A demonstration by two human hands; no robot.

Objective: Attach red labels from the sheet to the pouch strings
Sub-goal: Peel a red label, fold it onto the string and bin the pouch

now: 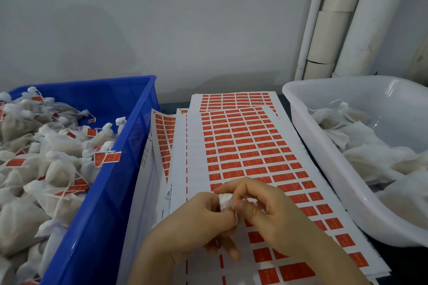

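At 6 o'clock, above the stacked white sheets of red rectangular labels (195, 146), 2 hands held 1 small white fabric pouch (225, 201) just over the worktop, probably to keep labels within reach. The left hand (199, 222) pinched its body. The right hand (273, 213) curled its fingers (234, 186) around its gathered top, the pouch lying between both grips. Whether a label was held, I could not tell.
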